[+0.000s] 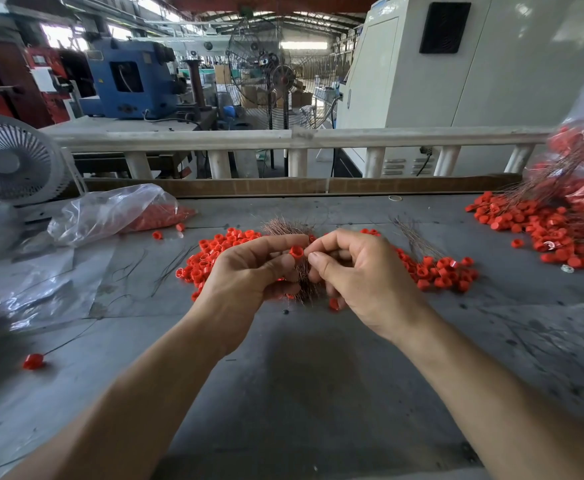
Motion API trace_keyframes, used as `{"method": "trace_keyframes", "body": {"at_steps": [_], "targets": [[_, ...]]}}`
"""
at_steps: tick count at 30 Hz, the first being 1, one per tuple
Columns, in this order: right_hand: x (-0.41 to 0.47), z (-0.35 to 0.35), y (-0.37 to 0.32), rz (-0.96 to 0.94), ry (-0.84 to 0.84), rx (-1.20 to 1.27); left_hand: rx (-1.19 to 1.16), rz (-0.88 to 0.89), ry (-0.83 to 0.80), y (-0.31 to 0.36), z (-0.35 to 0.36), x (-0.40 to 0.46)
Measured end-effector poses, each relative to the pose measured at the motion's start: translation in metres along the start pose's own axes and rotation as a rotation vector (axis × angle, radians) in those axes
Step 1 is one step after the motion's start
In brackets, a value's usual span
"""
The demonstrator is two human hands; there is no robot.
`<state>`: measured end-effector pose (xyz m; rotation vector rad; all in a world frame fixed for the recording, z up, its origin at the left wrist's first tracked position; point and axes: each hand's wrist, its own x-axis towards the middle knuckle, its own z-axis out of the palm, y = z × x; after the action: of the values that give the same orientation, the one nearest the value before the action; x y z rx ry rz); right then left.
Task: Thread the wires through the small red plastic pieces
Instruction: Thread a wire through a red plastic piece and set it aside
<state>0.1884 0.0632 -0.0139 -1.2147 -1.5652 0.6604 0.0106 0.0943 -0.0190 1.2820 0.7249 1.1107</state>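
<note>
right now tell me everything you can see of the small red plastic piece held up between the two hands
The small red plastic piece is a short, bright red ring-like cap with an open hollow end facing the camera. It looks like smooth moulded plastic. The left hand pinches it between thumb and forefinger, above the bundle of thin coppery wires. The right hand's fingertips sit close beside it.

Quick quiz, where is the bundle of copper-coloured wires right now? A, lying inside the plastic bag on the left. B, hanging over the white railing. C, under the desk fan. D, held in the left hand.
D: the bundle of wires sticks up out of the left hand, whose fingertips also pinch a red piece.
</note>
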Motion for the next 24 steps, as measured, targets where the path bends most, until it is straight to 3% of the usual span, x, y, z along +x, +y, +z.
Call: {"method": "trace_keyframes", "body": {"at_steps": [10,24], "targets": [[-0.0003,0.0054,0.0024,-0.011,0.066,-0.017,-0.046,-0.015,0.089,-0.0008,0.0013,0.0015],[-0.0021,0.0036,-0.0004,-0.019,0.075,0.000,-0.123,-0.045,0.075,0.0003,0.0017,0.0006]]}}
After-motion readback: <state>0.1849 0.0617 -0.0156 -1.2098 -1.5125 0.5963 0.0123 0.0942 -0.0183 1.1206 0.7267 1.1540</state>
